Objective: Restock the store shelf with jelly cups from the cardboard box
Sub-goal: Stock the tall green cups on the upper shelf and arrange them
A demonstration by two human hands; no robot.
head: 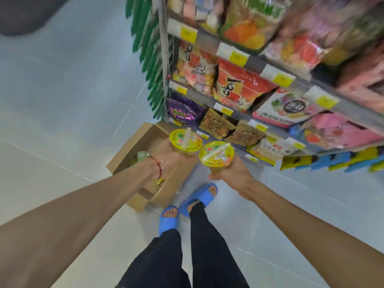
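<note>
My left hand (169,157) grips a yellow-lidded jelly cup (185,141) from below, with a white spoon or straw strip across its lid. My right hand (232,173) holds a second, matching jelly cup (216,154) just to the right of the first. Both cups hang upright above the open cardboard box (133,148) on the floor, in front of the low tiers of the store shelf (234,115). Inside the box I see a pale green round item (143,155) behind my left wrist; the rest of its contents are hidden by my arm.
The shelf rises at the right, packed with snack bags and yellow price tags. Green packets (149,55) hang on its end panel. My feet in blue slippers (199,197) stand beside the box. Pale tiled floor (62,100) spreads to the left.
</note>
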